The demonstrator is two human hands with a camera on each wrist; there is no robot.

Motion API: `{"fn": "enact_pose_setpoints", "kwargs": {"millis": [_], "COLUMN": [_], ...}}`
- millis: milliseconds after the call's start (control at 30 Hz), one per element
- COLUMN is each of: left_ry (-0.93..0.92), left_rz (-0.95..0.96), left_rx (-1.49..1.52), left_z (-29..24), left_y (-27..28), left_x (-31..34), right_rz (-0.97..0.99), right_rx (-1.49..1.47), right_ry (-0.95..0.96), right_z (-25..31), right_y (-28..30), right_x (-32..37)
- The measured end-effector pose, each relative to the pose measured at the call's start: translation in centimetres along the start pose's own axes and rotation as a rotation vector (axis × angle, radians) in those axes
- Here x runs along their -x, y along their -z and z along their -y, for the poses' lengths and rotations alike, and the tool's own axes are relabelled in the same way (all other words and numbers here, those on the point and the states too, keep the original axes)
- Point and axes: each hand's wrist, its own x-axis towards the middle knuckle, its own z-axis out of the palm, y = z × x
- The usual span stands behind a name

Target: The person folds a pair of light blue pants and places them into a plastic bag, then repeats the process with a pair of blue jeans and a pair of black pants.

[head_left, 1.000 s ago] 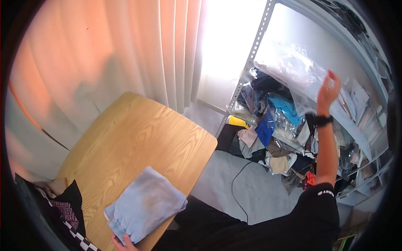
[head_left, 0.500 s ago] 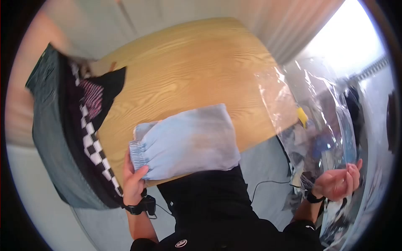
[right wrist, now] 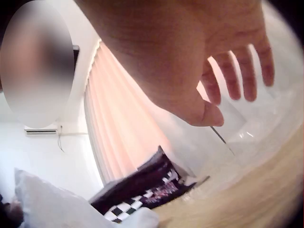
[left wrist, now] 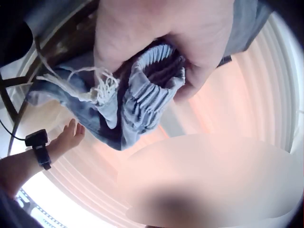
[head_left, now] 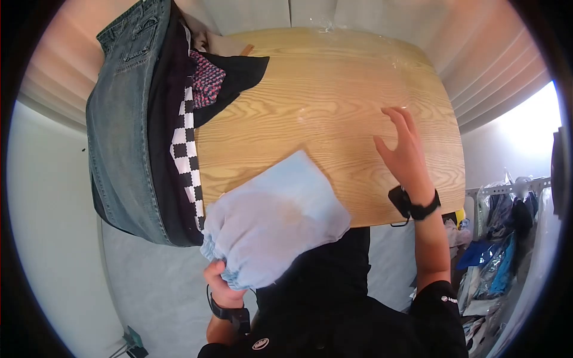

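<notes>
A folded light-blue garment (head_left: pixel 280 221) with gathered elastic edges lies slanted over the table's front edge, partly above the person's lap. My left hand (head_left: pixel 224 283) grips its lower left corner, thumb on top. In the left wrist view, the left hand's fingers curl round the ribbed elastic (left wrist: pixel 149 95), and pale frayed threads (left wrist: pixel 104 90) hang beside it. Over the right part of the table, my right hand (head_left: pixel 406 152) is held with fingers spread and nothing between them. A clear plastic bag (head_left: pixel 364 71) lies flat beyond it, hard to make out except for its glints.
The wooden table (head_left: pixel 250 149) has dark clothes with a checkered strip (head_left: pixel 185 146) and blue jeans (head_left: pixel 122 131) draped over its left side. A rack of bagged clothes (head_left: pixel 495 256) stands at right. Curtains (head_left: pixel 495 65) hang behind the table.
The right hand has come from the rack at right to above the table, and the clear bag now lies on the tabletop. The left hand has drawn the garment's left end towards the body, tilting it.
</notes>
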Motion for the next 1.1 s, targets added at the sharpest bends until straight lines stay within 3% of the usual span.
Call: {"fn": "enact_pose_setpoints", "kwargs": {"millis": [33,100,167,200,233,267,300,367,467,567,667,767,833,933,1100], "left_ry": [-0.016,0.0,0.067,0.089,0.115,0.266,0.421,0.397,0.353,0.308,0.3,0.487,0.654,0.745,0.818], "left_rz": [0.049,0.141,0.238,0.277,0.315,0.439,0.559,0.604,0.67,0.613,0.459,0.439,0.463,0.429,0.302], "left_rx": [0.008,0.027,0.042,0.044,0.043,0.142,0.238,0.101,-0.098,-0.132,-0.164,-0.148,-0.092,-0.248,-0.021], "left_z": [0.2,0.7,0.6,1.0,1.4,1.5,1.6,2.7,4.5,5.2,6.3,7.1,7.7,7.7,8.2], "left_y": [-0.2,-1.2,-3.9,-5.8,-7.8,-9.9,-11.7,-15.4,-19.2,-17.8,-16.9,-14.2,-12.7,-12.3,-13.5], "left_x": [0.0,0.0,-0.5,-1.1,-1.8,-2.5,-2.9,-3.0,-2.8,-0.8,0.9,1.1,0.7,0.8,-0.6], "right_rz": [-0.003,0.275,0.902,1.251,1.362,1.439,1.434,1.266,0.665,0.179,-0.004,-0.073,-0.094,-0.114,-0.089], "right_rx": [-0.078,-0.192,-0.458,-0.625,-0.93,-1.173,-1.386,-1.733,-2.092,-2.199,-2.225,-2.217,-2.201,-2.17,-2.013], "right_ry": [-0.038,-0.25,-0.392,-0.369,-0.203,-0.105,-0.143,-0.459,-1.008,-1.192,-1.196,-1.183,-1.169,-1.141,-1.018], "right_z": [0.6,0.3,2.5,3.6,3.8,4.7,5.4,6.4,6.6,5.2,4.2,3.5,3.1,3.0,2.4], "right_y": [0.6,2.6,5.9,6.4,5.4,4.3,2.7,-0.2,-3.2,-4.6,-4.7,-4.3,-3.6,-2.4,0.8], "right_x": [0.8,5.0,7.7,8.6,11.1,13.4,16.4,20.0,21.2,19.7,18.8,18.7,18.7,18.8,18.4]}}
